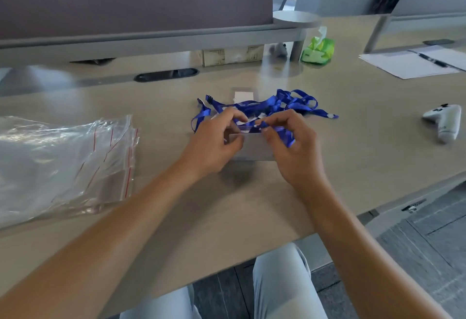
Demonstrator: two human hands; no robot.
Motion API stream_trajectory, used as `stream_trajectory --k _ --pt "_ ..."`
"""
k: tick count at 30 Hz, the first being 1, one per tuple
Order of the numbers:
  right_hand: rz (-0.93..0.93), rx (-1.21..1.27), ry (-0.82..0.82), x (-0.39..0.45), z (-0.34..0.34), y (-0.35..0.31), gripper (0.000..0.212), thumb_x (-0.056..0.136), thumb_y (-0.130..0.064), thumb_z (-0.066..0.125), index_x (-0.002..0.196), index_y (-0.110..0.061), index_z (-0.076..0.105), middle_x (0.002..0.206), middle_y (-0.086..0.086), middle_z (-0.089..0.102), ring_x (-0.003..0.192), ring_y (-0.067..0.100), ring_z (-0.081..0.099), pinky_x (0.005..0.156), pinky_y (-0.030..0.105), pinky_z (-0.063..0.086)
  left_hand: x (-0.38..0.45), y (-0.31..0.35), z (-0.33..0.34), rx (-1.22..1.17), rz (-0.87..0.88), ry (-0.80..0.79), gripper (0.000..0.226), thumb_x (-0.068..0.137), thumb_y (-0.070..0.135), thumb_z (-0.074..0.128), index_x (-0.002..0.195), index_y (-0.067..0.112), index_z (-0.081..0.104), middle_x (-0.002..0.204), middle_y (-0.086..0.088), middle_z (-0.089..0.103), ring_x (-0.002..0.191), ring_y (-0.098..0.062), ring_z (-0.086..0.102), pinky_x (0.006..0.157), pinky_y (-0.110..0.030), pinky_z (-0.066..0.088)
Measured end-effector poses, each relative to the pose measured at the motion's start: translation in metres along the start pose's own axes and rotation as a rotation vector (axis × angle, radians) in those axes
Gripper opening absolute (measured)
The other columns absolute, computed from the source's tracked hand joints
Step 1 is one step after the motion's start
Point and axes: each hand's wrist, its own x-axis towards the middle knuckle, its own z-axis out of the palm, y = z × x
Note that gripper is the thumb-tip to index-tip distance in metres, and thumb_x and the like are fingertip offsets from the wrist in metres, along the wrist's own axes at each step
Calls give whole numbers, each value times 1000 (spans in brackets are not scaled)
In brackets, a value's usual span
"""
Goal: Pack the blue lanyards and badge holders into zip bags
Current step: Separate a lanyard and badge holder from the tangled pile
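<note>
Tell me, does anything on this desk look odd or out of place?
A white game controller lies at the desk's right, unrelated to packing. The blue lanyards are a loose tangle, not sorted. Nothing looks spilled or broken.

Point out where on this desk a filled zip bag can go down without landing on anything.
Bare desk lies between the zip bags and the forearms, and between the lanyards and the game controller. It is crowded by the left hand and right hand.
</note>
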Motion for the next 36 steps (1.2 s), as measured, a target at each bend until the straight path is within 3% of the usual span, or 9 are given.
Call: stream_trajectory --k 3,5,8,15,20,24,28,36 --pt "-69 -74 -31 -2 2 1 19 89 -8 72 101 -23 74 107 -3 72 110 16 62 85 10 45 -1 -2 5 -50 4 25 34 90 4 64 119 22 61 85 11 67 73 -2 60 67 -15 45" --pt "-78 -60 -41 -3 3 0 12 90 -17 71 99 -23 75 108 -7 74 112 18 61 89 21 48 -4 -4 7 -65 29 62 33 90 0 63 114 20 69 91 20 68 81 -2 64 71 -17 50" --pt "-116 -47 -34 -2 4 2 9 95 -24 71 100 -20 78 105 -9 75 109 19 62 90 32 50 -7 -7 9 -57 52 105 27 90 4 63 109 21 73 99 16 72 88 -14 69 77 -37 56" --pt "-47 -60 -53 -3 5 3 21 87 -18 82 102 -29 73 100 -16 69 105 15 63 87 24 51 -13 -10 13 -38 101 123 18 91 4 62 103 14 71 100 9 74 97 -7 69 79 -43 56" --pt "-68 -77 -108 -3 5 6 18 90 -20 79 105 -28 77 99 -16 73 107 14 60 86 21 49 -16 -9 9 -25 117 113 17 91 7 65 105 15 70 104 10 74 103 -1 68 78 -36 56" --pt "-54 -26 -103 -2 2 7 19 89 -18 80 107 -24 81 100 -11 73 107 17 62 89 34 52 -16 -7 9 -15 140 124 13 89 22 76 101 19 70 101 14 72 101 4 66 71 -16 49" --pt "-40 1 -99 -2 1 9 20 88 -16 81 107 -22 82 99 -10 73 105 18 63 91 40 51 -14 -5 13 -3 143 148 11 89 23 77 96 19 70 91 21 66 95 8 63 71 -4 41" --pt "-5 35 -96 -2 1 7 18 88 -14 81 105 -21 82 96 -5 74 99 17 64 88 41 51 -13 -3 16 2 165 140 12 91 16 75 101 11 74 89 21 62 90 14 58 69 0 38"
